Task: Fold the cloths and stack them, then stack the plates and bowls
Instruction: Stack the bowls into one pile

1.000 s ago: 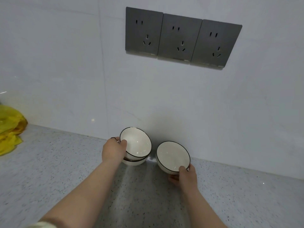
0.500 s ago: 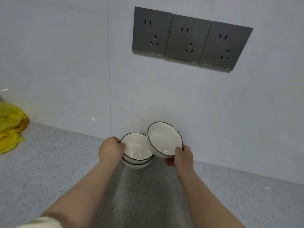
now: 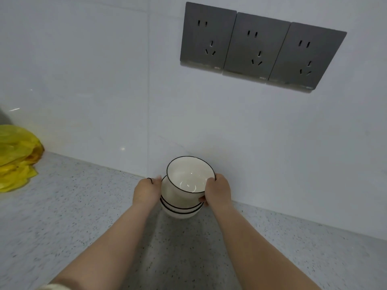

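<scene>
Head view, lower centre of the frame: the right hand (image 3: 217,190) grips the right rim of a white black-rimmed bowl (image 3: 189,176), which sits tilted in the top of a stack of bowls (image 3: 180,210). The stack stands on the speckled countertop (image 3: 83,216) close to the wall (image 3: 83,80), and the left hand (image 3: 146,192) clasps its left side. A yellow plastic bag (image 3: 16,155) lies at the left edge; three grey wall sockets (image 3: 259,45) occupy the upper right.

White tiled wall (image 3: 83,70); three grey sockets (image 3: 259,47); speckled grey countertop (image 3: 62,216).
</scene>
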Demonstrator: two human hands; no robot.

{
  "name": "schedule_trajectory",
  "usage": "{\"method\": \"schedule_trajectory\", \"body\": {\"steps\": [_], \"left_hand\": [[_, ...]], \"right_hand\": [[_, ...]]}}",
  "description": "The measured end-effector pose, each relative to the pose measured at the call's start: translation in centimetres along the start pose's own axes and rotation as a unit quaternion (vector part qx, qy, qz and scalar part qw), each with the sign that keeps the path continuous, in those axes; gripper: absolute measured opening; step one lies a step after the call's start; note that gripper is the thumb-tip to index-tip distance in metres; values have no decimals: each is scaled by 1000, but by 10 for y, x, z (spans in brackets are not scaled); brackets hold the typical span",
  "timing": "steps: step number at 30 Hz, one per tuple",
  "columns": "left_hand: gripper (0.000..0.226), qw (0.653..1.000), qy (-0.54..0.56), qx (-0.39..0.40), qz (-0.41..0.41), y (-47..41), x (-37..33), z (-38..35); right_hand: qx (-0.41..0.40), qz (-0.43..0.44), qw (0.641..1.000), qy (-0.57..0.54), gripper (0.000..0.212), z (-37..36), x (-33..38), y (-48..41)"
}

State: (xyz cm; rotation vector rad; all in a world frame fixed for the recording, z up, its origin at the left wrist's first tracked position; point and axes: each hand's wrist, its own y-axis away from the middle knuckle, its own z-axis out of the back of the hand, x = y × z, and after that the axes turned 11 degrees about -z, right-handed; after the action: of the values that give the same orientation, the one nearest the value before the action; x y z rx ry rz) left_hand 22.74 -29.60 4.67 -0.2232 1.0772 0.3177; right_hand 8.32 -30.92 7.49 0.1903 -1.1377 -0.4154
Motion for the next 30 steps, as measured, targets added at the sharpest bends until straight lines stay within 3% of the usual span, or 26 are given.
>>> {"method": "schedule_trajectory", "body": {"steps": [7, 14, 19, 21, 23, 26, 28, 30], "left_hand": [[48, 976, 217, 17, 31, 20, -15, -12], [48, 978, 198, 32, 64, 6, -6, -19], [48, 980, 195, 18, 41, 9, -5, -20], [50, 971, 229, 12, 63, 11, -8, -19], [52, 951, 301, 11, 72, 17, -12, -16], [56, 923, 377, 16, 75, 21, -9, -12], [59, 920, 384, 34, 70, 20, -2, -14], [64, 923, 372, 58, 77, 20, 3, -17]], "right_hand": [[3, 20, 997, 72, 24, -10, -8, 0], [-21, 17, 992, 126, 32, -13, -13, -3], [-31, 24, 990, 138, 36, -15, -20, -6], [-10, 34, 996, 86, 38, -19, -23, -9], [35, 21, 999, -35, 46, -22, -25, -8], [123, -43, 973, -188, 67, -25, -34, -5], [161, -62, 962, -214, 80, -27, -44, -6], [189, -63, 952, -233, 69, -27, -48, -8]]}}
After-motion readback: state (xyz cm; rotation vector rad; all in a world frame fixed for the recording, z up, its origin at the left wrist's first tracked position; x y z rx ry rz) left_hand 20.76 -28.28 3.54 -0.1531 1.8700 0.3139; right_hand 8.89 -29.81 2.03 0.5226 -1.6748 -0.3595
